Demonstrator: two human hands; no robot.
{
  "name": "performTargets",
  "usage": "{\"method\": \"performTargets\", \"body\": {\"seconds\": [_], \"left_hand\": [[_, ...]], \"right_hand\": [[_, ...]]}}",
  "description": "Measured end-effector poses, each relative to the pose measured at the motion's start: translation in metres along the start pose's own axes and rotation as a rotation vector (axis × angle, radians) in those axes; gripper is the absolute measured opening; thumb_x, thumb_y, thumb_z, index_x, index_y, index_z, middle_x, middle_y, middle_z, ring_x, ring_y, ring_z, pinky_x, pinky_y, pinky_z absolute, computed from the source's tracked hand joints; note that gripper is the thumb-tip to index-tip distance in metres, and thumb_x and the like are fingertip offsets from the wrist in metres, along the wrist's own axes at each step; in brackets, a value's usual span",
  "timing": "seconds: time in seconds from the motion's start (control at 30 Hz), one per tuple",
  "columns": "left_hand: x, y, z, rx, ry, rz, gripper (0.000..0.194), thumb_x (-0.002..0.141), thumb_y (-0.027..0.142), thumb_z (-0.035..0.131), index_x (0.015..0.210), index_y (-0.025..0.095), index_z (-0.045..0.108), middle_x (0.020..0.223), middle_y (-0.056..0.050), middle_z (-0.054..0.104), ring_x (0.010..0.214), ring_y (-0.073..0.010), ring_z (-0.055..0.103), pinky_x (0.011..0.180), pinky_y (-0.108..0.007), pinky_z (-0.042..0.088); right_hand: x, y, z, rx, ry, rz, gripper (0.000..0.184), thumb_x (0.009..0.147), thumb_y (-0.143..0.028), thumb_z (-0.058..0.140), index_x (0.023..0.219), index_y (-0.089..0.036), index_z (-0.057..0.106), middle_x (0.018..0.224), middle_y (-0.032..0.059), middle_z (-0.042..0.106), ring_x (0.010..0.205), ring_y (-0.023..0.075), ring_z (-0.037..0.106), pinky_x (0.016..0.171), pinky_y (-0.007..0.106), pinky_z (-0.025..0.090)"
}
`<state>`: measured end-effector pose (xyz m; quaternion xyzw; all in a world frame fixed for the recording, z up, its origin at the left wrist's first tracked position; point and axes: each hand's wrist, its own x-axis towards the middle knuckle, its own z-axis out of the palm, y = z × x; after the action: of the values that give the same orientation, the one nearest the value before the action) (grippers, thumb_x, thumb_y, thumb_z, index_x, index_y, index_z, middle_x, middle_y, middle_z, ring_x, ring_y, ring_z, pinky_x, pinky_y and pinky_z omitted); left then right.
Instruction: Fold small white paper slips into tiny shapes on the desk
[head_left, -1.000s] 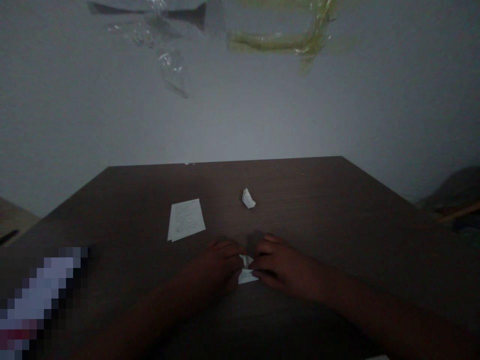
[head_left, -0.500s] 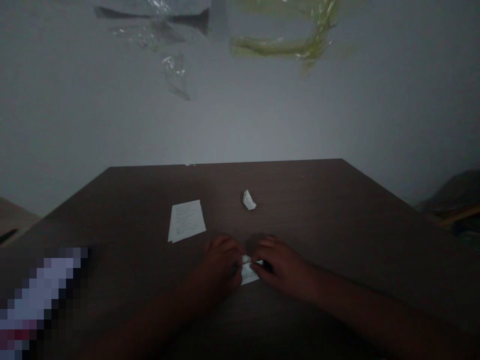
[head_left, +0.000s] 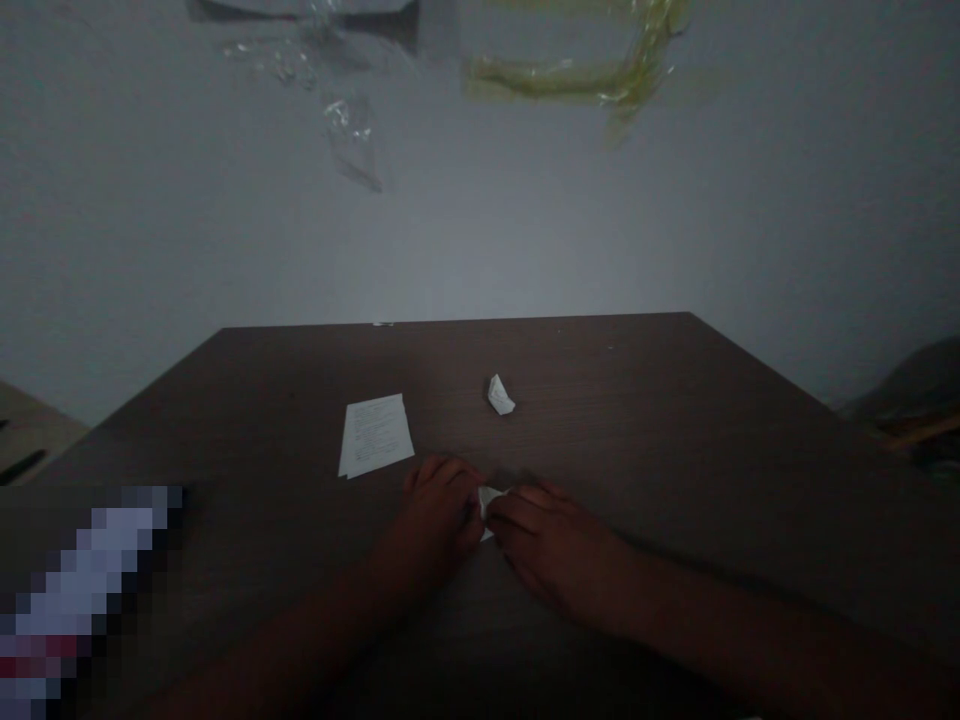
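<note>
The scene is dim. My left hand (head_left: 439, 520) and my right hand (head_left: 551, 545) meet on a dark brown table (head_left: 675, 420), fingers pressed together on a small folded white paper (head_left: 489, 497). Only a sliver of that paper shows between the fingertips; the rest is hidden under my right hand. A flat stack of white printed slips (head_left: 375, 435) lies just beyond my left hand. A small folded paper piece (head_left: 500, 395) stands farther back near the table's middle.
A pale wall (head_left: 480, 230) rises behind the table's far edge, with clear and yellowish tape remnants (head_left: 570, 75) stuck near the top. A blurred-out patch (head_left: 75, 590) covers the near left corner. Dark clutter (head_left: 915, 400) sits off the right side.
Both hands have crept slightly away from me and closed tighter over the folded paper, so less of it shows than before. The slips and the small folded piece stay put.
</note>
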<state>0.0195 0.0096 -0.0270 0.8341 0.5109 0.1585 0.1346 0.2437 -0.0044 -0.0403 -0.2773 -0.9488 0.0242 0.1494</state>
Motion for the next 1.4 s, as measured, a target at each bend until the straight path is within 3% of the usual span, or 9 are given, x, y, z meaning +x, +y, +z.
{"method": "performTargets", "body": {"seconds": [0.2, 0.47, 0.73, 0.97, 1.17, 1.3, 1.4], "left_hand": [[0.002, -0.008, 0.0, 0.002, -0.029, 0.026, 0.022, 0.099, 0.006, 0.058, 0.109, 0.021, 0.069, 0.12, -0.008, 0.078, 0.118, -0.0309, 0.067, 0.104, -0.05, 0.053], [-0.002, -0.015, -0.008, -0.074, -0.1, 0.015, 0.03, 0.094, 0.009, 0.068, 0.119, 0.025, 0.066, 0.127, -0.006, 0.075, 0.125, -0.0307, 0.066, 0.112, -0.051, 0.052], [-0.005, -0.023, -0.021, -0.128, -0.159, 0.079, 0.043, 0.092, 0.003, 0.066, 0.13, 0.023, 0.067, 0.138, -0.009, 0.074, 0.135, -0.0304, 0.066, 0.119, -0.051, 0.05], [-0.006, -0.021, -0.028, -0.081, -0.194, 0.085, 0.044, 0.097, 0.008, 0.066, 0.137, 0.026, 0.068, 0.146, -0.009, 0.074, 0.143, -0.0309, 0.064, 0.123, -0.049, 0.047], [-0.006, -0.021, -0.028, -0.045, -0.191, 0.117, 0.045, 0.098, 0.006, 0.065, 0.138, 0.025, 0.071, 0.147, -0.008, 0.074, 0.141, -0.0324, 0.065, 0.121, -0.053, 0.049], [-0.006, -0.019, -0.03, -0.015, -0.184, 0.124, 0.043, 0.097, 0.006, 0.068, 0.136, 0.025, 0.073, 0.145, -0.007, 0.075, 0.139, -0.0329, 0.066, 0.119, -0.052, 0.05], [-0.005, -0.015, -0.027, 0.01, -0.203, 0.168, 0.037, 0.094, 0.011, 0.078, 0.128, 0.025, 0.077, 0.138, -0.007, 0.076, 0.134, -0.0337, 0.066, 0.119, -0.055, 0.049]], "right_hand": [[0.001, 0.001, -0.002, 0.007, -0.005, 0.017, 0.02, 0.109, -0.019, 0.064, 0.124, -0.017, 0.077, 0.124, 0.0097, 0.08, 0.11, 0.0293, 0.073, 0.105, 0.049, 0.058], [-0.002, 0.001, -0.005, 0.036, 0.008, 0.023, 0.029, 0.109, -0.019, 0.06, 0.134, -0.015, 0.074, 0.128, 0.0142, 0.081, 0.109, 0.0298, 0.075, 0.105, 0.049, 0.057], [-0.003, 0.005, -0.007, 0.062, -0.011, 0.009, 0.031, 0.11, -0.018, 0.058, 0.135, -0.019, 0.075, 0.136, 0.0095, 0.082, 0.122, 0.0276, 0.076, 0.118, 0.047, 0.053], [-0.007, 0.0, -0.007, 0.018, -0.031, 0.04, 0.035, 0.109, -0.017, 0.058, 0.14, -0.015, 0.075, 0.142, 0.015, 0.079, 0.13, 0.0308, 0.075, 0.126, 0.051, 0.05], [-0.003, 0.002, -0.02, -0.025, -0.093, 0.202, 0.025, 0.103, -0.013, 0.063, 0.116, -0.014, 0.085, 0.123, 0.0167, 0.084, 0.117, 0.0322, 0.079, 0.117, 0.048, 0.058], [-0.002, 0.004, -0.027, 0.013, -0.12, 0.231, 0.027, 0.104, -0.016, 0.065, 0.123, -0.014, 0.084, 0.13, 0.0174, 0.082, 0.13, 0.0361, 0.073, 0.12, 0.053, 0.056], [-0.002, 0.01, -0.026, 0.009, -0.112, 0.284, 0.036, 0.105, -0.02, 0.065, 0.139, -0.016, 0.078, 0.148, 0.0176, 0.075, 0.151, 0.0414, 0.058, 0.124, 0.062, 0.049]]}}
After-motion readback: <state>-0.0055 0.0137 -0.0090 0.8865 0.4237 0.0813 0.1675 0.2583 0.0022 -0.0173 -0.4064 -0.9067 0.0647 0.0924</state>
